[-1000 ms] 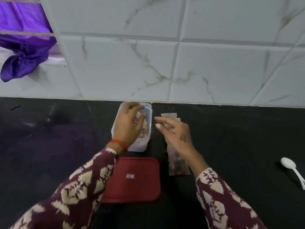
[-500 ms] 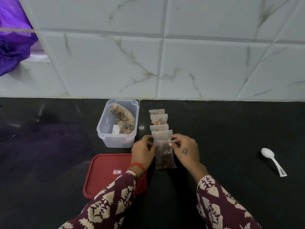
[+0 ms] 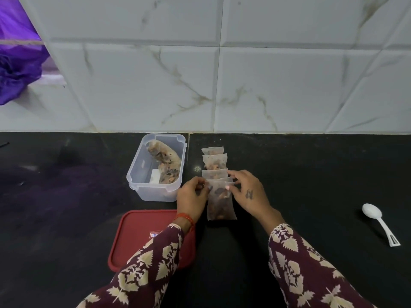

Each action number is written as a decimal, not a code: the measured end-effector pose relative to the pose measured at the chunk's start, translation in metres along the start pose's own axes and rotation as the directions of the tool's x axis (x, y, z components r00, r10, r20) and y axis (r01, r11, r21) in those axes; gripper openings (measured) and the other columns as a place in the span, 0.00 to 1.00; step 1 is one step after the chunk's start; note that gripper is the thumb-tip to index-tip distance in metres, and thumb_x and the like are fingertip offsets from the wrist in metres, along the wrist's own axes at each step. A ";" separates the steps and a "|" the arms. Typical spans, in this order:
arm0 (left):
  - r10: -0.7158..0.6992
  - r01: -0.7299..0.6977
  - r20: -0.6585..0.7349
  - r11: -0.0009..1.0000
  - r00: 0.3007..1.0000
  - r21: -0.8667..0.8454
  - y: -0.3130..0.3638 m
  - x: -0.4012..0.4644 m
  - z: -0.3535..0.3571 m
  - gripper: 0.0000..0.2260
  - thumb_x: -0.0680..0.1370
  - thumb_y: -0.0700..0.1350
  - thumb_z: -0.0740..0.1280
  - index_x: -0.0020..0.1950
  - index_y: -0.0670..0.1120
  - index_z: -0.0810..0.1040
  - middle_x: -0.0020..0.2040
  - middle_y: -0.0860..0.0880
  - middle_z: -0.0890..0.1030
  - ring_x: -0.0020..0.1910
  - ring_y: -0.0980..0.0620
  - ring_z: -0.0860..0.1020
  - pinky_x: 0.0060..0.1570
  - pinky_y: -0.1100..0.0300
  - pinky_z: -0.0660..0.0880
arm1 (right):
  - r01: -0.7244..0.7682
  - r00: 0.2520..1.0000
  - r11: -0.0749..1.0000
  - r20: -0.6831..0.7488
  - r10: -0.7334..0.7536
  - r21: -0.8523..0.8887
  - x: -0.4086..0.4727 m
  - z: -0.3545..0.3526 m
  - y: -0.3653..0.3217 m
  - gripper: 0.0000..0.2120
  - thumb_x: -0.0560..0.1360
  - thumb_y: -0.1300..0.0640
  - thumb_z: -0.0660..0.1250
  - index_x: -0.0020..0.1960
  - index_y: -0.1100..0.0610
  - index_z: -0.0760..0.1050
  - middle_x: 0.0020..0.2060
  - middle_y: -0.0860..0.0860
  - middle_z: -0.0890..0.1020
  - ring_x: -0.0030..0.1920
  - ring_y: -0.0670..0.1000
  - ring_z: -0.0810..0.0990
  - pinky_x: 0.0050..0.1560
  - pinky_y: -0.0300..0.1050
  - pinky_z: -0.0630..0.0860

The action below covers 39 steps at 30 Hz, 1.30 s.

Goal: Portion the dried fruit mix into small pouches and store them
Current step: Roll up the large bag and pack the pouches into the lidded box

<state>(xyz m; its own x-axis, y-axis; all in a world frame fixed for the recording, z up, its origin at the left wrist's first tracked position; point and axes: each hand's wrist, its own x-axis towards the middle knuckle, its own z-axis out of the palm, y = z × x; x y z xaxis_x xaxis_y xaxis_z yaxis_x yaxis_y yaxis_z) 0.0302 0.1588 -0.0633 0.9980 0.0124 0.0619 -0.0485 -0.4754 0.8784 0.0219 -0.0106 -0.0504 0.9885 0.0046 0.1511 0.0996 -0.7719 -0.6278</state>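
A row of several small translucent pouches [image 3: 214, 160] filled with dried fruit mix lies overlapping on the black counter [image 3: 311, 178]. The nearest pouch [image 3: 220, 203] is pinched at its top edge by both hands: my left hand [image 3: 192, 198] on its left corner, my right hand [image 3: 248, 192] on its right corner. To the left stands a clear plastic container [image 3: 138, 176] holding two filled pouches [image 3: 165, 161] along its right side. Its red lid [image 3: 138, 232] lies flat in front of it, partly under my left sleeve.
A white plastic spoon [image 3: 378, 221] lies on the counter at the right. A marble-tiled wall [image 3: 222, 74] rises behind the counter. Purple cloth [image 3: 15, 70] hangs at the upper left.
My left hand left the container, where it put a pouch, and joined my right hand on the nearest pouch of the row. Since half a second ago the hands have barely moved.
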 end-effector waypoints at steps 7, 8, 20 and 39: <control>0.000 -0.002 -0.010 0.986 1.000 -0.167 0.004 -0.013 -0.004 0.17 0.73 0.37 0.72 0.56 0.50 0.72 0.41 0.51 0.81 0.43 0.56 0.80 0.47 0.62 0.78 | -0.050 0.999 0.982 0.001 0.051 0.181 -0.007 -0.005 0.001 0.08 0.70 0.63 0.73 0.49 0.56 0.82 0.44 0.47 0.77 0.42 0.45 0.81 0.44 0.31 0.76; 0.022 -0.023 -0.005 0.985 1.000 -0.174 0.004 -0.015 -0.005 0.15 0.72 0.36 0.72 0.55 0.49 0.74 0.42 0.51 0.81 0.43 0.54 0.81 0.47 0.58 0.79 | -0.042 0.999 0.978 0.011 0.041 0.204 -0.008 -0.008 0.001 0.07 0.70 0.63 0.73 0.47 0.56 0.82 0.43 0.47 0.78 0.42 0.45 0.81 0.44 0.32 0.77; 0.220 -0.244 -0.106 0.875 0.970 -0.419 0.066 0.013 -0.102 0.10 0.73 0.35 0.70 0.47 0.49 0.80 0.42 0.49 0.83 0.41 0.51 0.80 0.45 0.55 0.79 | 0.103 0.994 0.806 -0.032 -0.104 0.583 0.033 -0.057 -0.097 0.08 0.72 0.66 0.71 0.42 0.53 0.80 0.37 0.50 0.84 0.38 0.47 0.83 0.40 0.42 0.82; 0.007 0.015 -0.166 0.991 0.986 0.133 -0.009 0.128 -0.124 0.05 0.74 0.40 0.69 0.49 0.43 0.81 0.42 0.47 0.80 0.46 0.46 0.80 0.54 0.54 0.76 | 0.159 0.986 0.986 -0.037 -0.161 -0.051 0.145 0.056 -0.121 0.08 0.75 0.60 0.67 0.53 0.58 0.80 0.45 0.55 0.84 0.46 0.55 0.80 0.46 0.44 0.75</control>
<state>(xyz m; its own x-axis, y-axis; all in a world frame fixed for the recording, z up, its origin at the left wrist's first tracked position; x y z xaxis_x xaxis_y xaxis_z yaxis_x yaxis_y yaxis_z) 0.1531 0.2740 -0.0045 0.9771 0.1550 0.1457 -0.0274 -0.5875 0.8088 0.1592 0.1195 0.0048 0.9547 0.1058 0.2783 0.2500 -0.7925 -0.5563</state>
